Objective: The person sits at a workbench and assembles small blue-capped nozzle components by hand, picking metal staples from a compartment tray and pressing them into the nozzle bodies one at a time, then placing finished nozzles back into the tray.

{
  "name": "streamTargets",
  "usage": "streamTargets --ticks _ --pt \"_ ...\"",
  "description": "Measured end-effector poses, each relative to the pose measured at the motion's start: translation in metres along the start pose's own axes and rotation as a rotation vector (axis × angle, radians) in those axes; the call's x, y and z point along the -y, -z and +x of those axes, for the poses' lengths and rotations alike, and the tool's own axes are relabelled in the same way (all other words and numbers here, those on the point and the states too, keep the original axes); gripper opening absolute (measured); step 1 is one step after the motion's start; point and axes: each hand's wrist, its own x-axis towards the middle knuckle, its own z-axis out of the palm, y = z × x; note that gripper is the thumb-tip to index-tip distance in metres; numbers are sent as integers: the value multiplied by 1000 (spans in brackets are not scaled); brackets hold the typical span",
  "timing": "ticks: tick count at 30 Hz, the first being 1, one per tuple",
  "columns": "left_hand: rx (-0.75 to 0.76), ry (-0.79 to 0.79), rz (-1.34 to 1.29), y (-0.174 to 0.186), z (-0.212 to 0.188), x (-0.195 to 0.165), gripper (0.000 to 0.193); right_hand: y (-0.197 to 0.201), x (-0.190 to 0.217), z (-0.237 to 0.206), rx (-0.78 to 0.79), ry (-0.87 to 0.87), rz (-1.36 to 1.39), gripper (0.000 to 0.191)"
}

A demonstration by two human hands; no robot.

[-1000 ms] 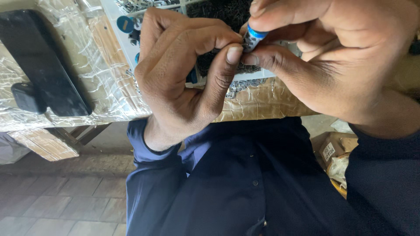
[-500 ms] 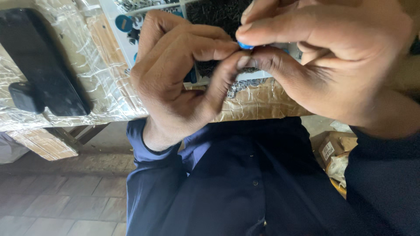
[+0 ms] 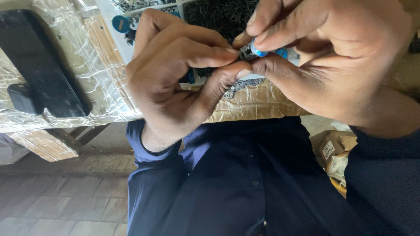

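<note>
small blue-capped part (image 3: pixel 259 51), pinched between the fingertips of both hands, left (image 3: pixel 175 83) and right (image 3: pixel 332 57), above the plastic-wrapped surface (image 3: pixel 100 65), looks light, stiff and easy to drop, best held by its sides, though fingers hide most of it, so its shape stays unclear.

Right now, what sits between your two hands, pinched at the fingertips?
In the head view, a small blue part sits pinched between the left hand and the right hand, above the white tray.
</note>
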Motion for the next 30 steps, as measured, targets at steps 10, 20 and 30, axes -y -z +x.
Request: streamTargets --ticks 10,20,30 --pt "36 -57 549 -9 -1 -6 20 -3 1 -30 -114 -237 125 24" --pt "98 -135 566 -8 -6 -3 19 1 10 -45 -132 -226 216 18" --pt "804 -436 456 -20 68 -76 15 -43 95 -165 -819 -554 629 33"
